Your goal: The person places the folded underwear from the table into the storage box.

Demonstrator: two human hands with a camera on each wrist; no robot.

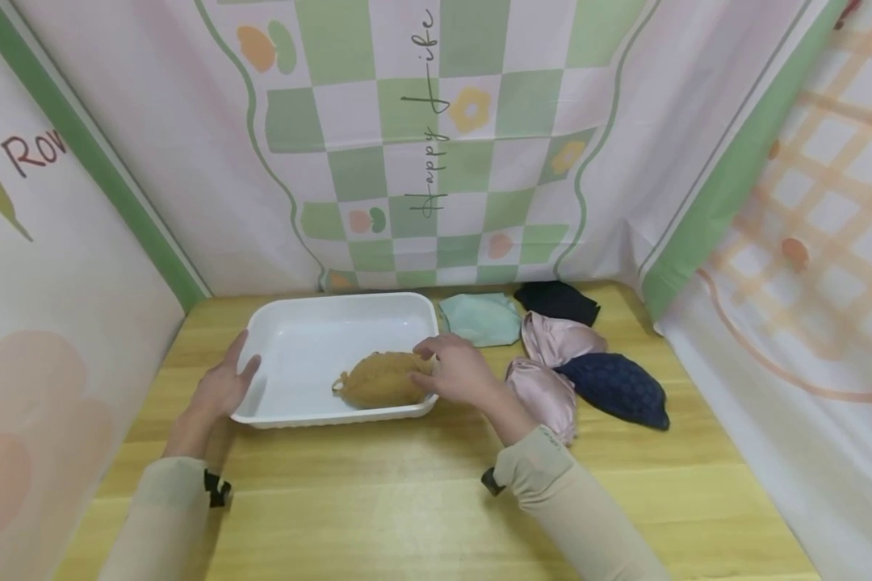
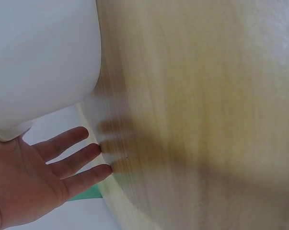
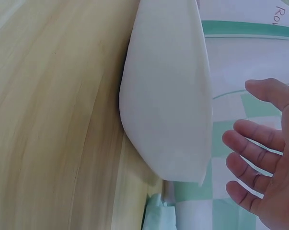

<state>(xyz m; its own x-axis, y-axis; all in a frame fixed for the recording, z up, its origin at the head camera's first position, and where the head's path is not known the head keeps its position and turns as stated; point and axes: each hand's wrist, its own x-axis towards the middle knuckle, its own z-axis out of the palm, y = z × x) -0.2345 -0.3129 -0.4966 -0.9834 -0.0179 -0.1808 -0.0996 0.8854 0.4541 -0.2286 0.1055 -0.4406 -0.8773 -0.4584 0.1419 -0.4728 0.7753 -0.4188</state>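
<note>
A mustard folded bra (image 1: 381,381) with a small loop at its left end lies in the front right of a white tray (image 1: 320,417). Just over the bra's right end hovers my right hand (image 1: 456,369). In the right wrist view, that hand (image 3: 266,158) has its fingers loosely bent and spread, with nothing between them. My left hand (image 1: 221,383) touches the tray's left rim, thumb at the edge. The left wrist view shows the left hand's fingers (image 2: 72,165) stretched out and spread beside the tray's corner.
Right of the tray lie a mint folded cloth (image 1: 481,319), a black folded cloth (image 1: 558,303), two pink satin pieces shaped like bra cups (image 1: 545,395) and a navy patterned one (image 1: 618,389). Printed curtains (image 1: 472,161) hang behind and at both sides of the wooden table (image 1: 363,500).
</note>
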